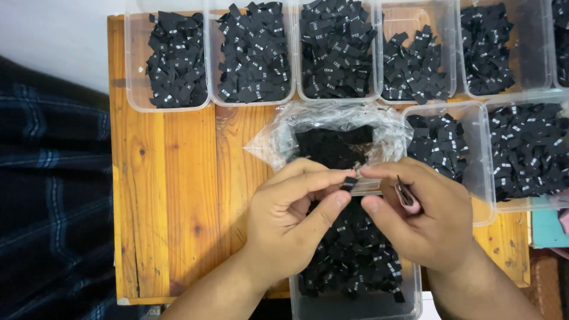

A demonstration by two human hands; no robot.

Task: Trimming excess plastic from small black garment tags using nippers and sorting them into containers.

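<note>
A small black tag [349,184] sits at frame centre, pinched between the left hand [293,216] and the right hand [424,216], likely for a close look or for separating. The right hand also grasps a small tool [405,194]. Below them lies a tub [355,255] of tags; above, a plastic bag [332,139]. More tubs [178,59] line the top edge. Bare table [178,195] at left leaves free room.

Bare wooden table [172,195] left, label tubs [178,59] crowding top and right, plastic bag [332,133] centre
</note>
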